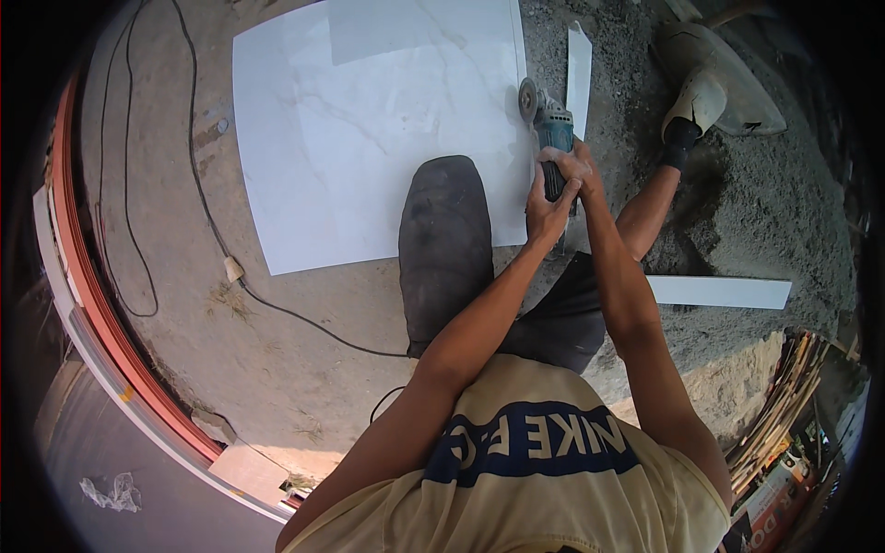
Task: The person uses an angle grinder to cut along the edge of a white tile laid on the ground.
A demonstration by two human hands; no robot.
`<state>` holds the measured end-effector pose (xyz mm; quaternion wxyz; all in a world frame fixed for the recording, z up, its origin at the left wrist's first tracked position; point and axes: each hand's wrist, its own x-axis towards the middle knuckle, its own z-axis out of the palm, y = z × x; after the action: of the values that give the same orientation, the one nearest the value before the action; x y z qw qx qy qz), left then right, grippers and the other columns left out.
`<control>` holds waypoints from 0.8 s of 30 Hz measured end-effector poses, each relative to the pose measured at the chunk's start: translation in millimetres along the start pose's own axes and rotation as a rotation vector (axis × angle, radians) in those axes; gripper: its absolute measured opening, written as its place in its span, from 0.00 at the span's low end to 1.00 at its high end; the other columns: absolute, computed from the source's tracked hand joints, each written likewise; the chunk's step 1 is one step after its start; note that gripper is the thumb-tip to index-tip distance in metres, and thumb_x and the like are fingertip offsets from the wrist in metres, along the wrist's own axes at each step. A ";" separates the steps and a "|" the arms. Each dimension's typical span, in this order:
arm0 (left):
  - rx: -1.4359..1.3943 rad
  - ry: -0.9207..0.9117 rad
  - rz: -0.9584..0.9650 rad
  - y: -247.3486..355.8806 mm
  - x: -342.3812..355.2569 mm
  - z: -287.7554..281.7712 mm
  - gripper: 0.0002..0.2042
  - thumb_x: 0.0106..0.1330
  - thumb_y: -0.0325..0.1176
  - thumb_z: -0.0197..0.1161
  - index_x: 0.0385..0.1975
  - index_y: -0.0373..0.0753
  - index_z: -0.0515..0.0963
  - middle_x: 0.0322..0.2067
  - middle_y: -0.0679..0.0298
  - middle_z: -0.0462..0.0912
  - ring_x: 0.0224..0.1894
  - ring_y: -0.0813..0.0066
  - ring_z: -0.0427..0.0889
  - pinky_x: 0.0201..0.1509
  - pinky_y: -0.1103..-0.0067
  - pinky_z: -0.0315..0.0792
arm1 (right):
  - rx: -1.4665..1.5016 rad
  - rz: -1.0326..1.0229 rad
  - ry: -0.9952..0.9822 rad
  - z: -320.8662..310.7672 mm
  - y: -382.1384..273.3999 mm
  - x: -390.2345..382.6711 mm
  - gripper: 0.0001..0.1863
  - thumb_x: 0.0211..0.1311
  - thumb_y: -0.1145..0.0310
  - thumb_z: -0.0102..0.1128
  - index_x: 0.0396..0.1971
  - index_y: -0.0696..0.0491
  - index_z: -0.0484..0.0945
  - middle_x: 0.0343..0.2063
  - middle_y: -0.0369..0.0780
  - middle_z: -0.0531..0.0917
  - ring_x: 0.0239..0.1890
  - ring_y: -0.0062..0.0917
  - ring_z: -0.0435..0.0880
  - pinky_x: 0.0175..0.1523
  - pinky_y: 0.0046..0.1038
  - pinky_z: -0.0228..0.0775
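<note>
A teal and black angle grinder [554, 123] with a disc is held over the right edge of a large white marble-veined panel [323, 166]. My left hand [546, 210] is closed round the lower body of the grinder. My right hand [572, 164] grips it just above, close against my left hand. The disc [527, 100] is near the panel's right edge; whether it touches cannot be told. A narrow white strip [577, 69] lies just right of that edge. My left knee, in dark trousers [444, 230], rests on the panel.
Cables [192, 111] and a plug connector [233, 269] lie on the concrete at left, beside a red edge strip [69, 203]. My right foot in a pale shoe [699, 100] is on grey dust. Another white strip [719, 291] lies at right, with wooden sticks [779, 405] below.
</note>
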<state>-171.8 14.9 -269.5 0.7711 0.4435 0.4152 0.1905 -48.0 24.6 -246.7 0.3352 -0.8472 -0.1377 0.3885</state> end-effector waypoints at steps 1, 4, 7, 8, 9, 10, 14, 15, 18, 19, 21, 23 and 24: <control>-0.002 0.006 -0.012 -1.2 -3.2 1.7 0.49 0.60 0.57 0.69 0.70 0.27 0.54 0.59 0.39 0.72 0.63 0.50 0.73 0.64 0.67 0.68 | -0.002 0.000 0.004 -1.5 2.0 -1.1 0.28 0.40 0.57 0.70 0.40 0.62 0.79 0.30 0.45 0.82 0.30 0.32 0.82 0.40 0.33 0.76; -0.016 0.005 -0.011 -5.3 -9.8 4.0 0.49 0.60 0.58 0.69 0.70 0.27 0.54 0.60 0.38 0.71 0.63 0.49 0.72 0.65 0.66 0.67 | -0.052 0.028 0.031 -3.7 7.2 -4.9 0.29 0.40 0.57 0.70 0.41 0.62 0.78 0.30 0.45 0.82 0.30 0.32 0.82 0.39 0.34 0.76; 0.052 0.008 -0.018 -8.9 -13.8 1.6 0.49 0.61 0.53 0.70 0.71 0.26 0.50 0.59 0.45 0.72 0.63 0.60 0.72 0.63 0.72 0.69 | -0.062 0.022 0.024 -1.7 10.3 -10.7 0.31 0.39 0.57 0.70 0.42 0.62 0.78 0.31 0.45 0.83 0.31 0.33 0.82 0.39 0.33 0.76; 0.051 0.008 -0.021 -9.4 -15.8 1.1 0.49 0.61 0.53 0.70 0.71 0.26 0.50 0.59 0.45 0.72 0.63 0.60 0.72 0.63 0.72 0.69 | -0.057 0.028 0.027 -0.8 11.8 -12.2 0.30 0.40 0.57 0.70 0.43 0.61 0.78 0.31 0.46 0.82 0.31 0.34 0.82 0.39 0.33 0.76; 0.083 0.015 -0.010 -9.8 -17.8 0.2 0.50 0.61 0.54 0.70 0.72 0.27 0.50 0.60 0.44 0.72 0.63 0.59 0.72 0.63 0.72 0.68 | -0.052 0.034 0.030 0.1 13.1 -13.7 0.29 0.40 0.57 0.69 0.43 0.60 0.79 0.31 0.46 0.82 0.30 0.35 0.82 0.39 0.34 0.76; 0.112 0.019 -0.002 -9.0 -20.8 1.2 0.50 0.61 0.54 0.70 0.72 0.28 0.50 0.60 0.44 0.72 0.63 0.58 0.72 0.63 0.71 0.68 | -0.057 0.038 0.031 -1.7 16.9 -14.5 0.29 0.40 0.57 0.69 0.43 0.60 0.79 0.31 0.46 0.82 0.30 0.35 0.82 0.39 0.34 0.76; 0.044 0.016 -0.008 -7.8 -29.1 -2.1 0.49 0.60 0.57 0.69 0.69 0.25 0.54 0.60 0.38 0.71 0.64 0.49 0.72 0.65 0.66 0.67 | -0.146 0.003 -0.028 1.3 25.0 -22.2 0.22 0.47 0.54 0.66 0.42 0.48 0.83 0.39 0.51 0.79 0.42 0.42 0.80 0.48 0.36 0.74; 0.051 0.023 0.005 -8.1 -30.5 -4.7 0.49 0.60 0.57 0.69 0.69 0.24 0.55 0.59 0.38 0.72 0.63 0.50 0.73 0.65 0.66 0.67 | -0.166 0.003 -0.027 3.6 25.2 -24.9 0.20 0.49 0.53 0.65 0.42 0.46 0.83 0.41 0.52 0.78 0.44 0.43 0.80 0.49 0.37 0.73; 0.050 0.024 0.021 -2.4 -40.0 0.7 0.49 0.60 0.57 0.69 0.69 0.24 0.55 0.57 0.39 0.74 0.61 0.51 0.75 0.64 0.67 0.68 | -0.258 -0.047 -0.077 -4.5 38.1 -28.1 0.16 0.53 0.54 0.62 0.41 0.40 0.84 0.46 0.54 0.75 0.50 0.47 0.76 0.54 0.38 0.70; 0.060 0.028 0.025 -2.4 -43.5 -0.2 0.49 0.60 0.57 0.69 0.69 0.24 0.55 0.56 0.39 0.75 0.60 0.51 0.76 0.63 0.67 0.69 | -0.277 -0.065 -0.098 -3.6 38.2 -30.5 0.15 0.54 0.54 0.62 0.41 0.39 0.84 0.47 0.54 0.74 0.52 0.48 0.76 0.55 0.38 0.70; 0.043 0.006 -0.004 -3.3 -49.4 -1.3 0.49 0.61 0.56 0.69 0.70 0.26 0.53 0.58 0.41 0.73 0.61 0.54 0.74 0.64 0.69 0.68 | -0.311 -0.034 -0.076 -2.2 40.6 -38.4 0.13 0.55 0.57 0.60 0.40 0.39 0.85 0.46 0.54 0.75 0.51 0.47 0.76 0.54 0.38 0.71; 0.032 -0.011 -0.024 -9.0 -52.3 -5.3 0.48 0.62 0.55 0.69 0.72 0.29 0.52 0.60 0.44 0.72 0.63 0.57 0.73 0.65 0.70 0.67 | -0.307 -0.079 -0.067 1.5 40.8 -46.0 0.11 0.56 0.58 0.60 0.39 0.38 0.85 0.44 0.54 0.75 0.49 0.47 0.77 0.52 0.37 0.72; 0.013 -0.010 -0.030 -12.4 -54.6 -6.9 0.48 0.62 0.55 0.69 0.71 0.29 0.52 0.61 0.44 0.72 0.63 0.57 0.73 0.65 0.70 0.67 | -0.301 -0.104 -0.068 2.9 41.9 -50.8 0.11 0.56 0.59 0.60 0.38 0.39 0.85 0.43 0.53 0.75 0.49 0.47 0.77 0.51 0.37 0.72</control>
<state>-210.1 -24.3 -256.0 0.7731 0.4431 0.4192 0.1741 -84.9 -30.0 -247.6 0.2192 -0.8659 -0.2492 0.3743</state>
